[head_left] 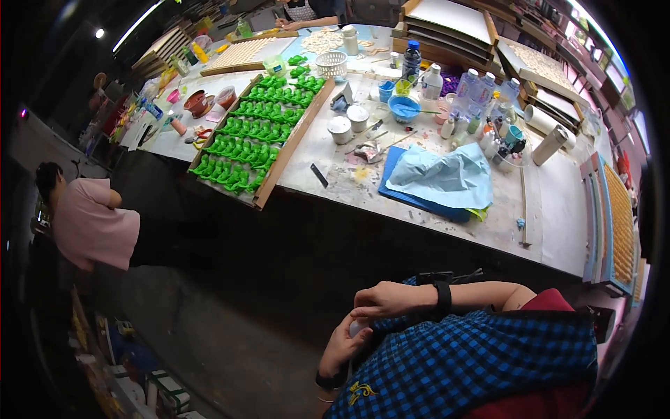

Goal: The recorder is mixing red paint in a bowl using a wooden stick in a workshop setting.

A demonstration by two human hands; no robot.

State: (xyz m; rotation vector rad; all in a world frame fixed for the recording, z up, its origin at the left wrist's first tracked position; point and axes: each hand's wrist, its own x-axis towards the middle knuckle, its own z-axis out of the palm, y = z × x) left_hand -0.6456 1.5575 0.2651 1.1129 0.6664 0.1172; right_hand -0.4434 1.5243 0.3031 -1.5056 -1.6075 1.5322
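Left hand point(343, 347) curled around small smooth white object point(358, 327), right hand's point(382, 300) grip closed over it

A small pale object point(357, 327) sits between the left hand point(342, 346) and right hand point(380, 300), mostly covered; its kind cannot be determined. Below those hands, the blue checked garment point(460, 366) is cut off by the lower edge.

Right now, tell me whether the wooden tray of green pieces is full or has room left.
Nearly full: the wooden tray holds rows of green pieces along almost its whole length.
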